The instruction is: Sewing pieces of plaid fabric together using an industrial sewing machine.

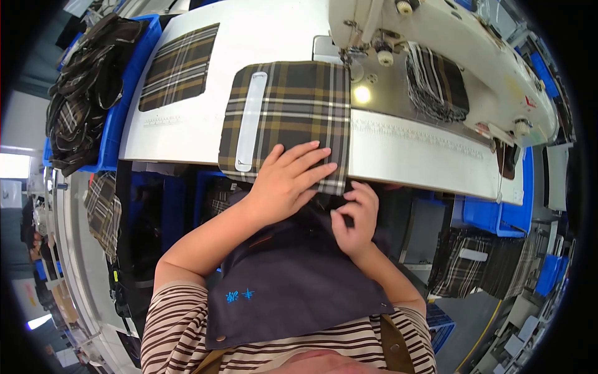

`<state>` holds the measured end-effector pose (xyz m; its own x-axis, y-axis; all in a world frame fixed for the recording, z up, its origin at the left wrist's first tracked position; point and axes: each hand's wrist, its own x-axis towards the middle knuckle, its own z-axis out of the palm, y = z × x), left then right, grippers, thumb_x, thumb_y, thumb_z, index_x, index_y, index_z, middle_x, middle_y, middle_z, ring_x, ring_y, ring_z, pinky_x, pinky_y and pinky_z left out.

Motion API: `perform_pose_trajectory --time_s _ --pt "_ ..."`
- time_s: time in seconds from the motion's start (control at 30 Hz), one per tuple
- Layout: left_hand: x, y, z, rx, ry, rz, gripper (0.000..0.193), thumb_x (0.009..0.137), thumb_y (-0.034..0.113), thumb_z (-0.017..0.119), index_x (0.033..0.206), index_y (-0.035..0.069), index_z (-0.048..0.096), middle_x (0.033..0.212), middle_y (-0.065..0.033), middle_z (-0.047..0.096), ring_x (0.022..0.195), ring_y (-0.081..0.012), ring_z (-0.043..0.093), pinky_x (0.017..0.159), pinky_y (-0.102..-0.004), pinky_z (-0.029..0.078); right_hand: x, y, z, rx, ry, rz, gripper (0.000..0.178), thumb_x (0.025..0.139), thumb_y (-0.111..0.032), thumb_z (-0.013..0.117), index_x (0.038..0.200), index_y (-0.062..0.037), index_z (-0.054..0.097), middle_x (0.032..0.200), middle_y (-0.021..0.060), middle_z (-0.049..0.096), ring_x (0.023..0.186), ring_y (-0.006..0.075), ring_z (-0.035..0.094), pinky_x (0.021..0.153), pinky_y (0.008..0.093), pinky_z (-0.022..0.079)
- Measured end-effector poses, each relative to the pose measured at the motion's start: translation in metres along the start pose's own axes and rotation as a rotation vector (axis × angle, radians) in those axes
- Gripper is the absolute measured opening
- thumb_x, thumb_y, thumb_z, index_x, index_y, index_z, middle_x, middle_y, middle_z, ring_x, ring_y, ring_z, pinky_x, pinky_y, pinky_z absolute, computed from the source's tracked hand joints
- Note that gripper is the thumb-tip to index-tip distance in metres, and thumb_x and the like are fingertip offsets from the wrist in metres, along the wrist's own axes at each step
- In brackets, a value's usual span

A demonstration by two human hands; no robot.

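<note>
A plaid fabric panel [293, 93] in brown, black and white lies on the white sewing table, its right edge running up to the needle area of the sewing machine [436, 31]. A long white strip [251, 121] sits on the panel's left part. My left hand [289, 181] rests flat on the panel's lower right part, fingers spread. By the panel's lower right corner, just off the table's front edge, is my right hand [356, 218]. Its fingers are bent, with a gap between thumb and forefinger, and nothing shows between them.
Another plaid piece [180, 65] lies at the table's left. A pile of plaid pieces [436, 81] sits under the machine arm. Blue bins flank the table; the left bin [128, 93] holds dark fabric parts. More plaid pieces [464, 262] hang at the lower right.
</note>
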<state>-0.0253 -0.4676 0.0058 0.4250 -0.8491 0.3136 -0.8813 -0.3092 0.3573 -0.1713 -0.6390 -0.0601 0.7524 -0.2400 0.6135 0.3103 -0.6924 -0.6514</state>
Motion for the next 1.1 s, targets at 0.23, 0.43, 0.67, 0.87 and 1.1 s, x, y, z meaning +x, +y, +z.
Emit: perform_pose_trajectory --time_s 0.23,0.43,0.67,0.87,1.1 --pt "-0.003 0.002 0.014 0.029 0.220 0.156 0.040 0.076 0.015 0.080 0.115 0.015 0.072 0.123 -0.0002 0.067 0.118 -0.0222 0.062 0.090 -0.0412 0.044 0.008 -0.002 0.028 0.918 -0.169 0.937 0.018 0.100 -0.006 0.066 0.115 0.0012 0.061 0.101 0.0079 0.068 0.086 0.0143 0.065 0.079 0.0297 0.056" --pt "-0.004 0.003 0.013 0.075 0.285 0.223 0.029 0.072 0.013 0.078 0.100 0.014 0.076 0.105 0.0023 0.068 0.104 -0.0190 0.063 0.087 -0.0379 0.044 0.016 -0.009 0.027 0.930 -0.209 0.846 0.022 0.106 -0.009 0.055 0.090 -0.0003 0.068 0.077 0.0065 0.066 0.071 0.0150 0.063 0.068 0.0290 0.052" --pt "-0.005 0.005 0.010 0.090 0.290 0.232 0.032 0.069 0.014 0.078 0.101 0.014 0.077 0.104 0.0032 0.069 0.102 -0.0182 0.063 0.087 -0.0377 0.044 0.018 -0.013 0.022 0.974 -0.221 0.835 0.024 0.105 -0.009 0.056 0.093 0.0057 0.070 0.084 0.0088 0.072 0.074 0.0147 0.067 0.071 0.0289 0.054" --pt "-0.007 0.004 0.014 0.092 0.301 0.235 0.034 0.068 0.014 0.079 0.102 0.014 0.076 0.104 0.0033 0.069 0.102 -0.0180 0.063 0.090 -0.0379 0.044 0.015 -0.008 0.021 0.927 -0.252 0.795 0.022 0.104 -0.007 0.055 0.099 0.0069 0.071 0.090 0.0098 0.075 0.082 0.0141 0.068 0.078 0.0287 0.055" --pt "-0.012 -0.001 0.022 0.104 0.294 0.214 0.030 0.075 0.015 0.078 0.105 0.014 0.075 0.106 0.0036 0.069 0.101 -0.0162 0.064 0.099 -0.0385 0.042 0.017 -0.015 0.010 0.804 -0.339 0.809 0.009 0.094 -0.003 0.064 0.098 0.0028 0.070 0.100 0.0092 0.073 0.086 0.0179 0.068 0.078 0.0313 0.055"
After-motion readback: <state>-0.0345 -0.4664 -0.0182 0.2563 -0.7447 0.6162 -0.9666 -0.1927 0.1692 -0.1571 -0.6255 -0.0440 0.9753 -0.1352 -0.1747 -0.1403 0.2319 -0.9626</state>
